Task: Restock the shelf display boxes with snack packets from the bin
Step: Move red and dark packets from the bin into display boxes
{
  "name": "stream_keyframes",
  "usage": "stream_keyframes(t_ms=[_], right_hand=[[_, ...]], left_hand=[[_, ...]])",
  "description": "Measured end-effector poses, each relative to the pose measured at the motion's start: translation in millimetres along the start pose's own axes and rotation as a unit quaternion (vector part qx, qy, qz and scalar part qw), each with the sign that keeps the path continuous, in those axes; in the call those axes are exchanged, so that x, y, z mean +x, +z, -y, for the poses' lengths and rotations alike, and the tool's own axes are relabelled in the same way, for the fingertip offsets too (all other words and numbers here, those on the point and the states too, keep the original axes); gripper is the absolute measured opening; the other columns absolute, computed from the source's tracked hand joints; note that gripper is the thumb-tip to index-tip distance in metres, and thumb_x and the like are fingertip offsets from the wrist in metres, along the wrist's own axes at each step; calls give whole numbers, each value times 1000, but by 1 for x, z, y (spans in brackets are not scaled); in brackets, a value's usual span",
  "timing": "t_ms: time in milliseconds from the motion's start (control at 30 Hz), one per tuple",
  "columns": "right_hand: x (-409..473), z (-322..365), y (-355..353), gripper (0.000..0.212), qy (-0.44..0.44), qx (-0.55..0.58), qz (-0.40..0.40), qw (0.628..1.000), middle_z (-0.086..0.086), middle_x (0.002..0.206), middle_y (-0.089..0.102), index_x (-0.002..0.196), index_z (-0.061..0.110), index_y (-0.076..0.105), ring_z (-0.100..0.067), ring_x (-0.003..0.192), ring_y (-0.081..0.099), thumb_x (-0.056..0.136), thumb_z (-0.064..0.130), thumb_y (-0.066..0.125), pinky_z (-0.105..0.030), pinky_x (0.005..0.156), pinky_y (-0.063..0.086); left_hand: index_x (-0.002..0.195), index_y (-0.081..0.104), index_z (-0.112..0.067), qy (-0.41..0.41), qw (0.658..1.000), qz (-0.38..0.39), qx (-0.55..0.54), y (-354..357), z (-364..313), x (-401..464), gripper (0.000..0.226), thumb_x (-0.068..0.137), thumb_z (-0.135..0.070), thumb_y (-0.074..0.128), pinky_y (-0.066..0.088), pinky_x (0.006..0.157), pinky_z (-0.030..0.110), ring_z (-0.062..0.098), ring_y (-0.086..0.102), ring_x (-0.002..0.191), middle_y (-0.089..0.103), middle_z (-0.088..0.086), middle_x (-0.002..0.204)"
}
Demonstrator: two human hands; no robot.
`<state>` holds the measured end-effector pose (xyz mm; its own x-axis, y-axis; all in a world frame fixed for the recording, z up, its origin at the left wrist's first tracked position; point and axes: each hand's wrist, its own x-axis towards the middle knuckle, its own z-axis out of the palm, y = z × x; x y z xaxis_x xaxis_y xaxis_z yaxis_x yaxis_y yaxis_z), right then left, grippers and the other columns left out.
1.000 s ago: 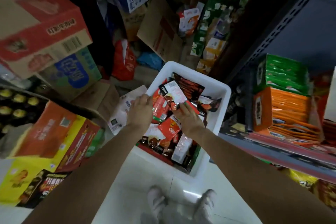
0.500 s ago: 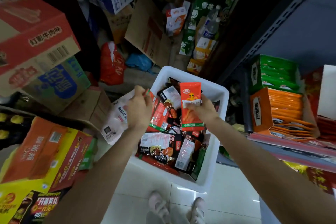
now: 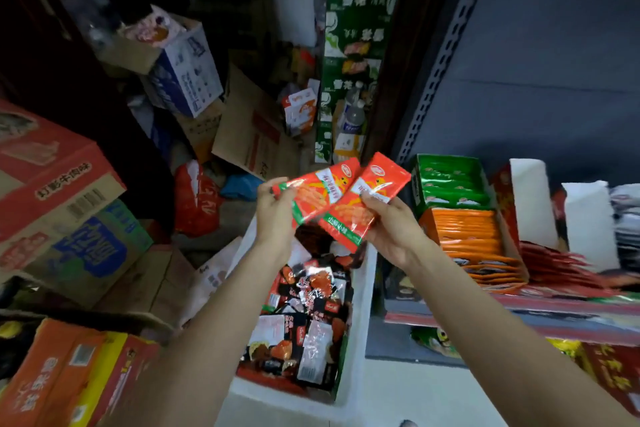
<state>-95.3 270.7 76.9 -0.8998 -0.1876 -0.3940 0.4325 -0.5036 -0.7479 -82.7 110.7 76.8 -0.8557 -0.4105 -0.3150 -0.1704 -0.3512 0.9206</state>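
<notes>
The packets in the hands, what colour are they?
Red-orange with a green edge, clearest in the head view: packets.

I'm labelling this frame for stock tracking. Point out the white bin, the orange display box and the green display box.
white bin (image 3: 358,374), head view, on its right wall.
orange display box (image 3: 467,232), head view, on the packet tops inside it.
green display box (image 3: 450,184), head view, on the packets inside it.

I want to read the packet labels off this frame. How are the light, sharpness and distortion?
Head view: dim light; wide-angle bending of the shelf upright; both red packets, held by the left hand and right hand, are soft, print unreadable; glare on wrappers in the white bin.
</notes>
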Motion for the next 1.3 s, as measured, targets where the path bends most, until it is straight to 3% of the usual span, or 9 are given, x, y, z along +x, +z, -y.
stream_keyframes(t_ms=[100,200,500,667,767,867,1067,1200,1300], right_hand=[[-2,35,-30,14,-40,47,-26,998,-10,92,70,104,6,56,-19,73,70,93,1,50,-38,72,58],[-11,68,-65,13,-61,39,-12,997,-11,92,68,98,6,57,-16,72,69,91,-3,50,-36,75,57],[-41,166,-198,31,-121,-136,-37,983,-8,87,67,109,4,57,-16,74,67,81,-10,61,-26,64,56],[-39,200,-262,31,-145,-197,-54,968,-12,91,66,100,7,57,-23,80,63,77,-14,62,-35,75,53],[-35,201,-279,32,-154,-215,-30,964,-4,85,69,96,10,59,-15,76,65,77,-16,61,-27,72,54],[-32,195,-290,33,-152,-233,-15,960,5,81,71,94,14,61,-10,77,66,77,-14,62,-24,70,55],[-26,183,-299,31,-129,-250,-38,959,-11,101,67,103,10,59,-23,91,63,78,-7,67,-35,82,55],[-25,194,-295,29,-157,-427,-79,887,-6,99,65,106,6,60,-11,81,60,80,-2,69,-8,65,47],[-27,200,-299,34,-146,-479,-79,862,-5,102,66,113,4,60,-16,89,61,81,1,70,-15,74,49]], left_hand=[[118,57,-14,17,981,133,137,39,5,-14,37,85,2,60,50,72,29,18,63,89,64,5,102],[110,66,-3,93,930,209,288,89,8,-29,30,82,8,62,49,84,29,21,61,101,66,8,101],[102,63,-14,142,890,285,326,257,59,-83,15,91,-23,60,49,71,17,7,61,83,63,-3,96],[116,56,-12,155,875,289,357,311,91,-102,37,82,-12,70,49,75,19,15,61,89,61,0,105],[103,55,-13,192,865,252,388,328,102,-106,27,82,-6,69,45,61,7,12,61,79,61,-1,93],[92,53,-18,199,857,226,419,335,112,-105,22,82,-5,68,49,66,17,13,63,76,66,3,93],[102,61,-7,220,830,210,468,328,124,-98,20,84,-10,68,53,73,23,15,64,81,69,7,100],[107,59,-7,226,830,219,461,329,121,-100,24,85,-12,67,51,74,19,15,65,93,66,4,108],[116,55,-11,261,838,223,425,338,115,-106,34,85,-13,68,50,77,18,8,62,90,61,-4,105]])
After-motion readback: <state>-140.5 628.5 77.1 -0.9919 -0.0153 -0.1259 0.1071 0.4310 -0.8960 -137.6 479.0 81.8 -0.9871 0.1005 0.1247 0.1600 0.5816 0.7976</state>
